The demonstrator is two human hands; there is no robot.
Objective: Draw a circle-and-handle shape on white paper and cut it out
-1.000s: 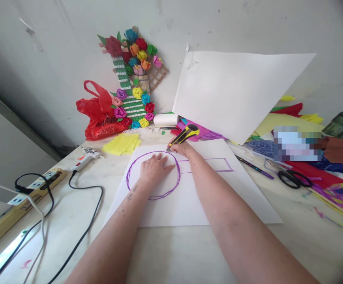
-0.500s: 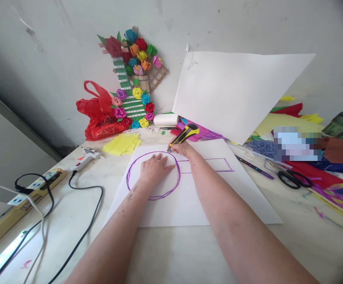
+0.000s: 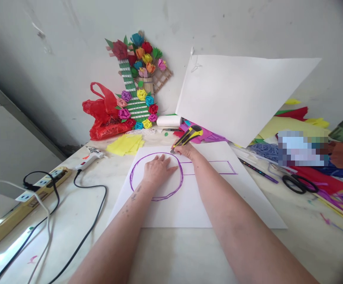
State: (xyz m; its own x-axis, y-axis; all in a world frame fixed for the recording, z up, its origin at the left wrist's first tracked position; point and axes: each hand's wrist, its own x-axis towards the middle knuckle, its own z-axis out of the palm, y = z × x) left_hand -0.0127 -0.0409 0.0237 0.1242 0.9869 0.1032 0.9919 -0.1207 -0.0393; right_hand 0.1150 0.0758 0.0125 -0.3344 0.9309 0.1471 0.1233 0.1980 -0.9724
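A white sheet [image 3: 189,205] lies flat on the table, with a purple circle [image 3: 134,170] and a purple rectangle [image 3: 218,167] drawn on it. My left hand [image 3: 158,169] rests flat inside the circle, fingers spread, pressing the sheet down. My right hand [image 3: 186,150] grips a yellow and black utility knife [image 3: 189,136], whose tip touches the circle's line at its far edge.
A second white sheet [image 3: 239,94] leans at the back. A paper-flower craft [image 3: 138,83], a red plastic bag [image 3: 106,114], yellow paper [image 3: 125,144], a glue gun [image 3: 90,157], a power strip [image 3: 26,197] with black cables, a purple pen [image 3: 258,170], black scissors [image 3: 297,183] and coloured paper scraps surround the work area.
The hands and knife hold their places on the sheet; only the camera view has shifted slightly.
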